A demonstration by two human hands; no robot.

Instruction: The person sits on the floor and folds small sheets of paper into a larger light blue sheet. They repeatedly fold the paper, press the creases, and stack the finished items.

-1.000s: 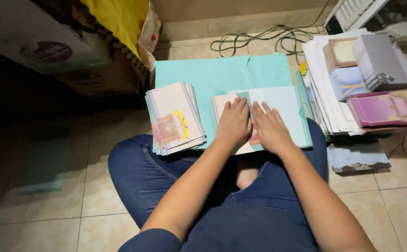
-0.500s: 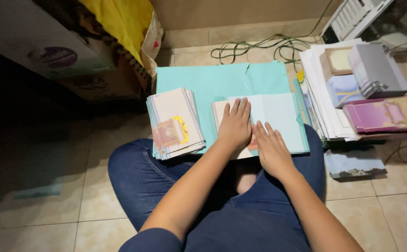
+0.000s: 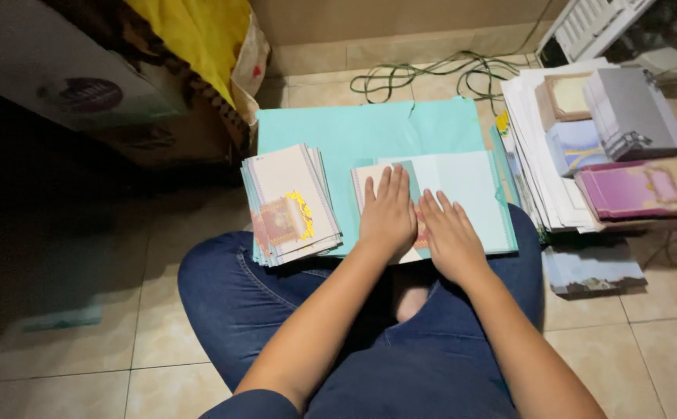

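I sit cross-legged on a tiled floor in blue jeans. My left hand (image 3: 387, 214) lies flat, fingers together, on a cream card (image 3: 366, 186) in front of me. My right hand (image 3: 449, 236) rests flat beside it, on the same card and the edge of a pale blue sheet (image 3: 466, 194). Both lie on a large teal sheet (image 3: 354, 132) spread across my knees and the floor. A fanned stack of cream cards with a red and gold ornament (image 3: 288, 203) sits to the left of my hands.
Right of me stand piles of white sheets (image 3: 544, 171), a grey envelope stack (image 3: 635, 112), a purple and tan card stack (image 3: 641, 190) and bluish cards on the floor (image 3: 593, 269). A cardboard box with yellow cloth (image 3: 160, 70) is at back left. Green cable (image 3: 424, 74) coils behind.
My right hand slid back toward me half a second ago and has now come forward beside the left. The left hand has stayed pressed on the card.
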